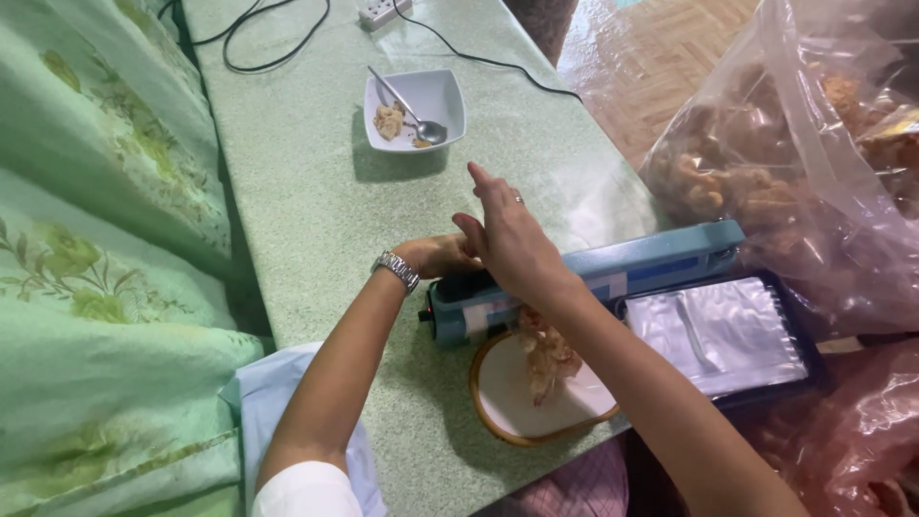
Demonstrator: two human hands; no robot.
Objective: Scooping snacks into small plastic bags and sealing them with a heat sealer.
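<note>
A blue heat sealer (651, 263) lies across the green table's near edge. My right hand (507, 239), a ring on one finger, rests its heel on the sealer's left part with fingers spread and lifted. My left hand (436, 257), a metal watch on its wrist, sits just behind the sealer's left end; its fingers are hidden by my right hand. A small clear bag of fried snack pieces (548, 356) hangs from under the sealer's jaw onto a round white plate with a wooden rim (498, 431).
A white square bowl (436, 96) with crumbs and a spoon (412, 113) stands farther back. A large clear bag of snacks (766, 163) fills the right. Empty clear pouches (718, 330) lie on a dark tray. Black cable (498, 62) crosses the table; green floral cloth (96, 239) hangs left.
</note>
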